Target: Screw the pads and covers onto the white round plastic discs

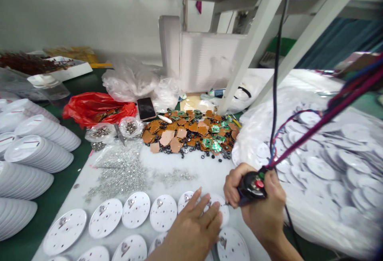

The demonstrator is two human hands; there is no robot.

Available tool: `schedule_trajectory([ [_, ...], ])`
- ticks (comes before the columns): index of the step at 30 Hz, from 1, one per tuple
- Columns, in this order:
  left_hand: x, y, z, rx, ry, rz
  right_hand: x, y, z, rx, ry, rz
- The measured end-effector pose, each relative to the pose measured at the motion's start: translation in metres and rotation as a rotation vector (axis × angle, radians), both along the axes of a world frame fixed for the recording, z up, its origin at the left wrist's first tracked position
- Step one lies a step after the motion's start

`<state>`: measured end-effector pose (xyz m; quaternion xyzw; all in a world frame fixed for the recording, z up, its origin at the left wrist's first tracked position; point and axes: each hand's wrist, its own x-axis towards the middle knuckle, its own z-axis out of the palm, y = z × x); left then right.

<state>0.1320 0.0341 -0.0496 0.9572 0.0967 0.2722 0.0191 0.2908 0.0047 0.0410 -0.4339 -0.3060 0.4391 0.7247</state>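
Note:
My right hand (263,201) is wrapped around a black corded tool, which looks like an electric screwdriver (253,185), with a red and a green button on top. Its thin tip points left, near the edge of a white disc (225,213). My left hand (194,225) lies over that disc and its neighbours with fingers stretched out, hiding parts of them. More white discs with small holes, many bearing a small metal piece, are laid in rows, such as one disc (163,213). Small shiny metal parts (119,177) are scattered behind the rows.
Stacked white discs (38,153) line the left. Brown and green circuit boards (191,131) lie in a heap at the back, beside a phone (146,108) and a red bag (86,107). A plastic bag of discs (323,165) fills the right. Cables (278,73) hang overhead.

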Motion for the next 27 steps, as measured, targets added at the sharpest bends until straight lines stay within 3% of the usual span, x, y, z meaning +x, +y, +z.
schedule_trajectory([
  [7,0.001,0.0,-0.004,-0.001,-0.037,0.009,-0.001,-0.001,-0.008,0.006,-0.067,0.042],
  [16,-0.002,0.003,-0.002,-0.018,0.051,-0.017,-0.008,0.014,0.024,0.119,-0.035,-0.014],
  [21,-0.007,0.005,-0.006,-0.042,0.039,-0.067,-0.021,0.048,-0.003,0.137,-0.013,-0.052],
  [24,-0.015,0.01,0.007,-0.209,-0.017,0.024,-0.024,0.057,-0.012,0.127,-0.021,-0.045],
  [27,-0.022,0.023,0.031,-0.46,-0.001,0.23,-0.024,0.054,-0.002,0.146,-0.003,-0.041],
])
